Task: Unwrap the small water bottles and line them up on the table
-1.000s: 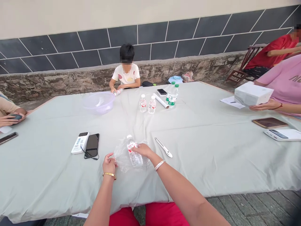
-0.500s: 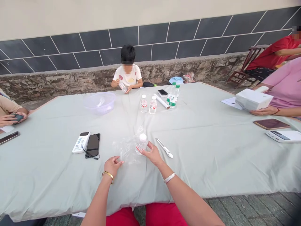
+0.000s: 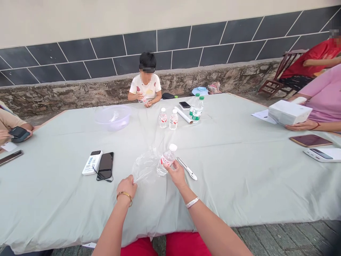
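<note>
In the head view, my right hand is closed around a small clear water bottle with a white cap and a red-and-white label. The bottle leans to the right, its base low over or on the cloth. My left hand pinches the near edge of a clear plastic bag, which spreads crumpled on the table between my hands. Just right of the bottle lies a white pen. Two similar small bottles, one on the left and one on the right, stand farther back.
A grey cloth covers the table. Left are a white power bank, a black phone and a translucent purple basin. Two green-capped bottles stand behind a paper roll. People sit around; one holds a white box.
The bottle in my right hand has moved slightly right and tilted. My left fingers have closed on the bag's edge. Across the table, the person has lowered the bottle they hold.
</note>
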